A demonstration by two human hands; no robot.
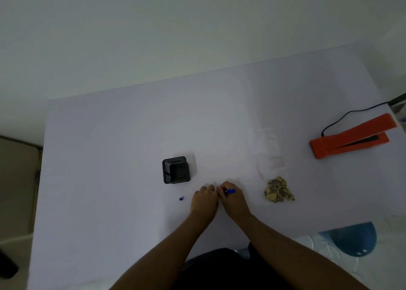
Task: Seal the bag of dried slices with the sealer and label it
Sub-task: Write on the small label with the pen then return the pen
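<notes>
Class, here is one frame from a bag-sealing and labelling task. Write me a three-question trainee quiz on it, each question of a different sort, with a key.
1. True or false: the orange sealer is clamped on the bag of dried slices.
2. Which hand holds the blue pen? A) left hand B) right hand C) neither
3. Fill in: the small blue pen cap lies on the table in front of the black ____.

Key: 1 false, they lie apart; 2 B; 3 holder.

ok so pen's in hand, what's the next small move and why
Probably finish writing the label: the right hand holds the blue pen low on the table, the left hand pressed beside it, cap off. The bag of dried slices lies apart, right.
</notes>
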